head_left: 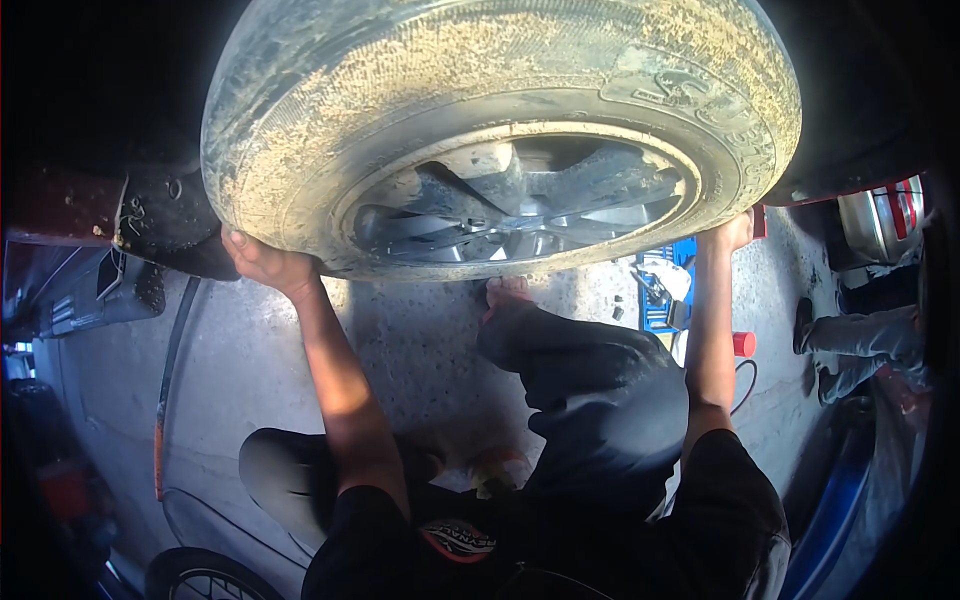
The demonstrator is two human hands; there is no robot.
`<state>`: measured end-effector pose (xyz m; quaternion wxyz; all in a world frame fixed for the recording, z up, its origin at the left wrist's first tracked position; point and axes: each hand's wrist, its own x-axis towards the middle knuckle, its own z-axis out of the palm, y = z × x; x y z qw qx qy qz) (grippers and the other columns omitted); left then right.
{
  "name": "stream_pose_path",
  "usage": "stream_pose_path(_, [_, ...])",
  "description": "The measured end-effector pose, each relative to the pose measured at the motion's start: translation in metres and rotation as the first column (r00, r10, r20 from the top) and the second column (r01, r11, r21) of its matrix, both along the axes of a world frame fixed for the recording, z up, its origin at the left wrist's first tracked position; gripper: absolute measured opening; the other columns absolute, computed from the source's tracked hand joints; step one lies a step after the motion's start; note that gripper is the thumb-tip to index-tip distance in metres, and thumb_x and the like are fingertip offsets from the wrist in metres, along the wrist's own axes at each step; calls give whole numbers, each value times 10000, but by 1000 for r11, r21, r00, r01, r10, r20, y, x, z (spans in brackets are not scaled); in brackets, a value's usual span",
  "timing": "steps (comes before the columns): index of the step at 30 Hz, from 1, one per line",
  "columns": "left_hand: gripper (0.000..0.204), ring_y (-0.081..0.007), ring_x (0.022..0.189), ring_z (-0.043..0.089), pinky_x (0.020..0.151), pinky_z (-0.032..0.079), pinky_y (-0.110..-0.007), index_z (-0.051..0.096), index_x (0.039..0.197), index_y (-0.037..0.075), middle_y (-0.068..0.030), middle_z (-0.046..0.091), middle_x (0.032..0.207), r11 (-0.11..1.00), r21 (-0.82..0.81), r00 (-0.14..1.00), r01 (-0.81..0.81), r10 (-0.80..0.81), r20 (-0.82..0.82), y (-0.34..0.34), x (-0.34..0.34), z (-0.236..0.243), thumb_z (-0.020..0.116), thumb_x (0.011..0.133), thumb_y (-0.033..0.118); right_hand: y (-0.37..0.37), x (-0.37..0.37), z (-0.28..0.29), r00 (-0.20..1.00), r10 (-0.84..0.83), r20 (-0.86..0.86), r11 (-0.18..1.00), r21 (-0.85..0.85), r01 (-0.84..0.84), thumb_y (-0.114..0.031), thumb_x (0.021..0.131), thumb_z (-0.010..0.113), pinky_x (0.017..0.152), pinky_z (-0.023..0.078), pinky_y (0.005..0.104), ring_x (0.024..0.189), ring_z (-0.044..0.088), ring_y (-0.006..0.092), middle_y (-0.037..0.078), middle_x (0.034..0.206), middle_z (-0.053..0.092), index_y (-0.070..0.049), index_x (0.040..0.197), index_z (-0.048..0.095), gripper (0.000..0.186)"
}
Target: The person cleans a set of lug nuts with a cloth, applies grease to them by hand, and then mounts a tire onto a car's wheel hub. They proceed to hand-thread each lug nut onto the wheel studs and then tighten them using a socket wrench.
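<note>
A muddy car wheel [330,130] fills the upper middle of the head view, its tyre caked with tan dirt. The dark spoked rim [500,195] tilts partly toward me. My left hand [268,262] grips the lower left edge of the tyre, fingers against its side. On the lower right edge, my right hand [730,232] holds the same tyre, its fingers mostly hidden behind the rubber. Both forearms reach up to it, and my bent knee [610,385] is below. The wheel sits within a dark wheel arch; its far side is out of sight.
A blue tool case [652,318] with loose metal pieces lies on the concrete floor [410,350], near a red cylinder [744,344]. Another person's legs [860,336] are at right. A hose [172,370] runs along the left; a second wheel [215,578] lies at bottom left.
</note>
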<state>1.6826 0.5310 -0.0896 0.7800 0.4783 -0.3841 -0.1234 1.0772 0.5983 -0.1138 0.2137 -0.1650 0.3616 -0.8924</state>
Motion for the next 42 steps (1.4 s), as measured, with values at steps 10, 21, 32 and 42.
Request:
stream_pose_path(10, [702, -310, 1103, 560, 962, 413, -428, 622, 1176, -73, -206, 616, 1121, 987, 9, 969, -162, 157, 192, 1, 2, 7, 372, 946, 542, 9, 0, -14, 991, 6, 137, 1000, 10, -7, -238, 823, 391, 944, 506, 539, 1063, 619, 418, 284, 1161, 622, 56, 1016, 631, 426])
stream_pose_path(21, [675, -346, 1062, 578, 947, 425, -438, 617, 1202, -57, -219, 597, 1124, 971, -16, 954, -241, 239, 181, 5, 0, 13, 435, 903, 519, -6, -9, -13, 989, -1, 145, 999, -54, 9, -181, 795, 419, 808, 561, 477, 856, 663, 351, 240, 967, 654, 6, 861, 607, 273])
stream_pose_path(32, [719, -377, 1109, 557, 972, 416, -463, 588, 1216, -64, -233, 577, 1143, 968, -22, 931, -249, 246, 269, 6, -1, 13, 461, 892, 566, 0, -21, -20, 972, 10, 236, 998, -59, 4, -244, 788, 410, 854, 541, 522, 946, 645, 398, 271, 1049, 642, 34, 936, 637, 388])
stream_pose_path(42, [674, -366, 1167, 513, 1012, 365, -478, 529, 1278, -42, -208, 562, 1193, 956, -68, 889, -286, 291, 353, 4, 0, 12, 427, 942, 532, -16, 11, 1, 955, -241, 174, 970, 57, 234, -243, 790, 415, 857, 542, 511, 936, 648, 395, 267, 1042, 644, 38, 930, 634, 383])
